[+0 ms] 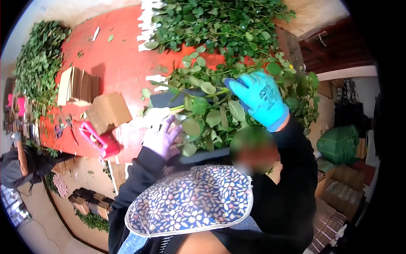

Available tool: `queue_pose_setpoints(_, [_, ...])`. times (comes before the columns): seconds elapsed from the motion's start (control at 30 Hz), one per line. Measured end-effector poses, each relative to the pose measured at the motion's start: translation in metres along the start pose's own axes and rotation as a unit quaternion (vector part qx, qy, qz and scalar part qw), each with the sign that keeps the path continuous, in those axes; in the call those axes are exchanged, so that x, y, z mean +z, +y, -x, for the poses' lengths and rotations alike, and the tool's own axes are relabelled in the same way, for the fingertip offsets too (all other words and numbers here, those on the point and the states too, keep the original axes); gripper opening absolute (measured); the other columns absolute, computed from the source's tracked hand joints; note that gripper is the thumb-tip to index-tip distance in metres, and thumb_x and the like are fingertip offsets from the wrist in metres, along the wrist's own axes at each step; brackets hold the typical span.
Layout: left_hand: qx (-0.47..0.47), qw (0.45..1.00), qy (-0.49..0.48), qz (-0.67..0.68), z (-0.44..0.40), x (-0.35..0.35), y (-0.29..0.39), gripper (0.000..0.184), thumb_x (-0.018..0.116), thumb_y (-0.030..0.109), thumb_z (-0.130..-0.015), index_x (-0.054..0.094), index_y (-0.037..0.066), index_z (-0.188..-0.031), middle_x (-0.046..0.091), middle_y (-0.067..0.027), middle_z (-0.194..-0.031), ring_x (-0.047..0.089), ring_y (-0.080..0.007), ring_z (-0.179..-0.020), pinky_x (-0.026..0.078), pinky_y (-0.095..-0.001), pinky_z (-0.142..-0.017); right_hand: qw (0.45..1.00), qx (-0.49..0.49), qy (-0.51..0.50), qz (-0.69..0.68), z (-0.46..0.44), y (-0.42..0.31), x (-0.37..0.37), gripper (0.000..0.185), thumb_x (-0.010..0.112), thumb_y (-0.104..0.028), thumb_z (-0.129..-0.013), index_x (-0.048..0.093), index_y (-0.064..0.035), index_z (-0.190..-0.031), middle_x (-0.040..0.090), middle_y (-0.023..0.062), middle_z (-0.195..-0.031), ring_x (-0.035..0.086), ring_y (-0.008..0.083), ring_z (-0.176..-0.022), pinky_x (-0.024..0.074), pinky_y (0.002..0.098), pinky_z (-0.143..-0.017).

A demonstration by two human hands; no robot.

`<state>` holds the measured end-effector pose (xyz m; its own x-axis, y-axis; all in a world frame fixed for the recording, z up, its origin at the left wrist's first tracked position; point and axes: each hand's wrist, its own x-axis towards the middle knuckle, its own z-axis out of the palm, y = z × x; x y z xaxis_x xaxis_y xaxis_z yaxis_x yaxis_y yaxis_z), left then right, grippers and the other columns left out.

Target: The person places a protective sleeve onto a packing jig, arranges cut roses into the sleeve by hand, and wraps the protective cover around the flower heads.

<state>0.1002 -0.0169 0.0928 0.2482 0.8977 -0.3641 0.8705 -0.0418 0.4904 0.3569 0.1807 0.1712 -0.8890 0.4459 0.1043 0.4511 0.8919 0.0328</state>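
Leafy green stems (211,116) lie over a dark tray-like board (165,100) on the red table. My right hand (262,97), in a bright blue glove, is over the right part of these stems, its fingertips closed together on a stem. My left hand (163,137), in a thin pale purple glove, is at the left end of the stems beside a white wrapped end (157,116). Its fingers are apart; nothing shows clearly in its grasp.
Large leafy piles lie at the back (215,25) and far left (40,63). On the table's left are cardboard pieces (80,84), a brown box (108,112), scissors (61,129) and a pink tape dispenser (99,142). Another person (19,165) is at the far left.
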Motion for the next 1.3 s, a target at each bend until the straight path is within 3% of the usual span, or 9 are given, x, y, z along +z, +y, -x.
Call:
queue_pose_setpoints(0.2, [0.03, 0.999, 0.033, 0.028, 0.002, 0.003, -0.003, 0.073, 0.082, 0.027, -0.065, 0.053, 0.017, -0.131, 0.043, -0.0185, -0.135, 0.05, -0.0388, -0.119, 0.048, -0.0448, -0.094, 0.997, 0.04, -0.064, -0.024, 0.045, -0.011, 0.089, 0.037, 0.06, -0.011, -0.081, 0.061, -0.0122, -0.118, 0.06, 0.0072, -0.09, 0.06, 0.0276, -0.081, 0.0449, 0.0416, -0.071])
queue_pose_setpoints(0.27, [0.003, 1.0, 0.011, 0.01, 0.004, 0.0, 0.002, 0.075, 0.082, 0.025, -0.068, 0.051, 0.02, -0.136, 0.042, -0.0154, -0.14, 0.061, -0.0382, -0.105, 0.054, -0.0427, -0.085, 0.954, 0.127, -0.131, -0.237, 0.04, -0.01, 0.081, 0.019, 0.06, -0.011, -0.082, 0.062, -0.0109, -0.101, 0.056, 0.0098, -0.072, 0.058, 0.0288, -0.066, 0.0443, 0.0409, -0.055])
queue_pose_setpoints(0.37, [0.027, 0.999, 0.018, 0.005, -0.006, 0.005, 0.002, 0.081, 0.085, 0.028, -0.063, 0.051, 0.021, -0.136, 0.043, -0.0143, -0.14, 0.059, -0.0353, -0.11, 0.054, -0.0428, -0.083, 0.997, 0.042, -0.01, -0.068, 0.063, -0.003, 0.116, 0.013, 0.06, -0.014, -0.079, 0.059, -0.0085, -0.09, 0.056, 0.0092, -0.075, 0.059, 0.0297, -0.068, 0.0458, 0.0429, -0.061])
queue_pose_setpoints(0.4, [0.0, 1.0, 0.0, -0.001, -0.009, 0.007, 0.001, 0.083, 0.086, 0.028, -0.062, 0.051, 0.02, -0.136, 0.043, -0.0146, -0.14, 0.058, -0.0357, -0.111, 0.054, -0.0433, -0.084, 0.984, 0.078, -0.137, -0.081, 0.058, -0.005, 0.104, 0.016, 0.058, -0.013, -0.079, 0.059, -0.0099, -0.095, 0.057, 0.0086, -0.08, 0.06, 0.0292, -0.073, 0.0461, 0.0437, -0.067])
queue_pose_setpoints(0.5, [0.02, 1.0, 0.01, -0.018, -0.012, 0.007, 0.0, 0.081, 0.086, 0.029, -0.062, 0.052, 0.016, -0.135, 0.041, -0.0167, -0.139, 0.058, -0.0376, -0.111, 0.053, -0.0437, -0.086, 0.996, 0.058, -0.06, -0.038, 0.065, -0.005, 0.119, 0.016, 0.058, -0.015, -0.079, 0.059, -0.0111, -0.094, 0.061, 0.0083, -0.08, 0.063, 0.0268, -0.07, 0.0466, 0.0451, -0.062])
queue_pose_setpoints(0.73, [0.033, 0.999, 0.02, 0.004, -0.014, 0.017, -0.008, 0.084, 0.087, 0.027, -0.061, 0.051, 0.015, -0.136, 0.041, -0.0175, -0.139, 0.054, -0.0371, -0.118, 0.05, -0.0435, -0.092, 0.949, 0.167, -0.233, 0.131, 0.03, -0.039, 0.044, 0.034, 0.052, -0.021, -0.088, 0.056, -0.005, -0.117, 0.059, 0.0086, -0.106, 0.058, 0.0232, -0.093, 0.0426, 0.0431, -0.074])
queue_pose_setpoints(0.9, [0.039, 0.999, 0.007, 0.026, -0.016, 0.014, 0.0, 0.078, 0.084, 0.024, -0.064, 0.052, 0.008, -0.134, 0.04, -0.0177, -0.139, 0.052, -0.0353, -0.12, 0.049, -0.0417, -0.095, 0.997, 0.037, 0.061, 0.012, 0.006, -0.084, 0.069, 0.022, 0.057, -0.022, -0.084, 0.061, -0.0058, -0.097, 0.063, 0.0081, -0.088, 0.062, 0.0242, -0.074, 0.0498, 0.0382, -0.07])
queue_pose_setpoints(1.0, [0.019, 1.0, 0.002, 0.019, -0.014, 0.015, 0.001, 0.078, 0.083, 0.021, -0.064, 0.052, 0.007, -0.134, 0.039, -0.0174, -0.14, 0.051, -0.0349, -0.121, 0.048, -0.0411, -0.096, 0.981, -0.003, -0.09, -0.174, -0.009, -0.092, 0.066, 0.022, 0.062, -0.023, -0.08, 0.065, -0.0062, -0.093, 0.067, 0.0077, -0.082, 0.067, 0.0269, -0.073, 0.0503, 0.0382, -0.063])
queue_pose_setpoints(1.3, [0.044, 0.998, 0.039, 0.006, -0.015, 0.021, -0.006, 0.079, 0.083, 0.027, -0.066, 0.051, 0.017, -0.137, 0.045, -0.0186, -0.135, 0.053, -0.039, -0.117, 0.049, -0.0442, -0.094, 0.993, 0.08, 0.039, -0.083, -0.017, -0.111, 0.15, 0.011, 0.063, -0.021, -0.073, 0.066, -0.0113, -0.078, 0.064, 0.0089, -0.077, 0.065, 0.0267, -0.074, 0.0505, 0.0386, -0.063])
